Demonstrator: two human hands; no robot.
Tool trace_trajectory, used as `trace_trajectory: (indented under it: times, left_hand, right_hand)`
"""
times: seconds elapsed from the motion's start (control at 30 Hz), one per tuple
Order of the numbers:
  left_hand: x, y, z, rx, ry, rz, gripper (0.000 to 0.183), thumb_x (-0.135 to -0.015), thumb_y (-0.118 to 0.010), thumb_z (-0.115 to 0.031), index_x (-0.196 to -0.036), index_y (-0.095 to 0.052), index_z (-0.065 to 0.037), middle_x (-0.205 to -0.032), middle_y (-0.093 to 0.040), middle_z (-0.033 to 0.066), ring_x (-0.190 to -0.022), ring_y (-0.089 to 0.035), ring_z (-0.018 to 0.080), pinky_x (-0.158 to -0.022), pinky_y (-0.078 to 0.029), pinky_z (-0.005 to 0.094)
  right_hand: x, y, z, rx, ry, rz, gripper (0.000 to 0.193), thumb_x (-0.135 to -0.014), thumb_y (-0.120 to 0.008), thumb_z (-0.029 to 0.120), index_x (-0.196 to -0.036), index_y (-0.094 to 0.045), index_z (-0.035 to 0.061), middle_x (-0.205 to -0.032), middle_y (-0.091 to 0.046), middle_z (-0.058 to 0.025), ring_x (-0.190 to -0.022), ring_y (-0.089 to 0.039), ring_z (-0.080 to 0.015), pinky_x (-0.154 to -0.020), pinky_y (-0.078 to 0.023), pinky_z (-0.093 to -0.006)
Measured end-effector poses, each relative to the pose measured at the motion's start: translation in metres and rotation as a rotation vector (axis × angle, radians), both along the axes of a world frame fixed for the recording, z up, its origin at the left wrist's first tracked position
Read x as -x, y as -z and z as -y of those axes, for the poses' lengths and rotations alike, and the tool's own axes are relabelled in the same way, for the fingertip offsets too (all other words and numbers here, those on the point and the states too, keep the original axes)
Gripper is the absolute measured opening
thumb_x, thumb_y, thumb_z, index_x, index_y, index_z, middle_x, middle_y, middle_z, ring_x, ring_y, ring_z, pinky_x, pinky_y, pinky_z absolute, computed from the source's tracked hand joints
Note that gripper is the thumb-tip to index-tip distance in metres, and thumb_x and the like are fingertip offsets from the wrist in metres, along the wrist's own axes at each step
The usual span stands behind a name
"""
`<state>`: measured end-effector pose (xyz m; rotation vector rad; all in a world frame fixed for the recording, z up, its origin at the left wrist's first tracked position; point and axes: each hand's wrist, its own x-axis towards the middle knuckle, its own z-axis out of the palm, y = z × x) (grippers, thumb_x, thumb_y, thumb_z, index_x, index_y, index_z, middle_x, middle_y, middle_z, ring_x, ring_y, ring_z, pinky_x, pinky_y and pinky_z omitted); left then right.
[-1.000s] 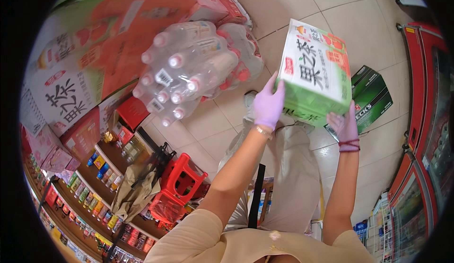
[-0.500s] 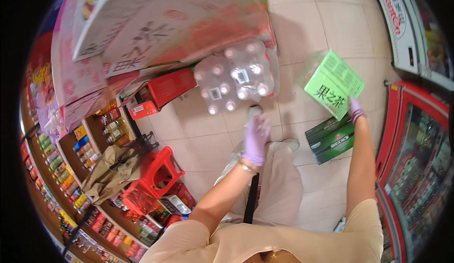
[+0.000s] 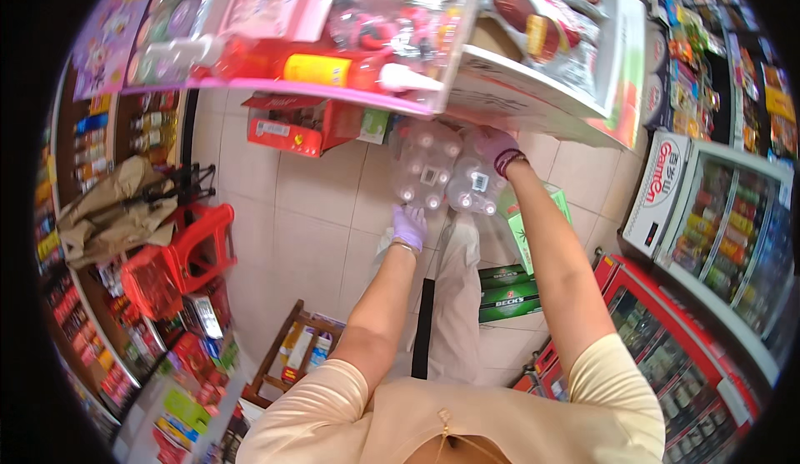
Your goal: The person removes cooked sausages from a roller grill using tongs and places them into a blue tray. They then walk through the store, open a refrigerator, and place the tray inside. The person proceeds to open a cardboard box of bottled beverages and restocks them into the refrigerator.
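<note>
A shrink-wrapped pack of clear water bottles [image 3: 433,172] stands on the tiled floor in front of me. My right hand [image 3: 497,145], in a purple glove, curls over the pack's far right end. My left hand [image 3: 408,226], also gloved, reaches the pack's near edge with its fingertips; whether it grips is unclear. A light green carton [image 3: 523,232] leans beside my right forearm, above two dark green beer cases [image 3: 508,293]. Neither hand touches the carton.
A shelf edge with toys and packets [image 3: 333,39] hangs over the pack. A red box [image 3: 296,126] lies on the floor behind. Red stools [image 3: 196,247] and baskets [image 3: 150,285] stand left, a wooden rack [image 3: 292,347] near left, glass-door drink coolers [image 3: 725,247] right.
The green carton went from both hands to the right hand, then down beside the beer cases. My right hand moved onto the bottle pack and my left hand reached its near edge.
</note>
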<state>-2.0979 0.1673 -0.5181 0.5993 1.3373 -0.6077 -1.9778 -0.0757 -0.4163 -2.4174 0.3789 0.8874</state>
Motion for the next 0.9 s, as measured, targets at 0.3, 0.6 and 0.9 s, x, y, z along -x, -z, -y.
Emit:
trace_trajectory:
  times: [0.3, 0.6, 0.9]
  left_hand:
    - [0.002, -0.126, -0.023, -0.209, -0.021, 0.309, 0.051, -0.099, -0.043, -0.044, -0.128, -0.048, -0.003, -0.126, -0.052, 0.0077, -0.119, -0.046, 0.0177, -0.105, -0.032, 0.0307]
    - [0.186, -0.205, -0.183, -0.444, -0.159, 0.303, 0.029, -0.098, -0.051, -0.038, -0.088, -0.061, -0.012, -0.083, -0.059, -0.0022, -0.081, -0.054, 0.0086, -0.073, -0.04, 0.0238]
    - [0.334, -0.214, -0.356, -0.525, -0.467, -0.067, 0.042, -0.094, -0.053, -0.05, -0.108, -0.059, -0.011, -0.097, -0.058, -0.0019, -0.093, -0.05, 0.0084, -0.079, -0.037, 0.024]
  right_hand:
    - [-0.011, 0.129, 0.035, 0.035, -0.163, 0.054, 0.044, -0.093, -0.046, 0.04, -0.118, -0.061, 0.0061, -0.109, -0.063, -0.0153, -0.096, -0.061, -0.0249, -0.085, -0.046, -0.0354]
    - [0.014, 0.083, 0.027, -0.127, -0.271, -0.053, 0.041, -0.091, -0.056, 0.043, -0.097, -0.068, 0.0042, -0.079, -0.067, -0.0098, -0.065, -0.058, -0.0164, -0.06, -0.047, -0.0339]
    - [0.13, 0.119, -0.047, -0.005, 0.094, 0.169, 0.041, -0.085, -0.07, 0.023, -0.109, -0.048, -0.0008, -0.062, -0.058, -0.0066, -0.051, -0.053, -0.0146, -0.049, -0.042, -0.0294]
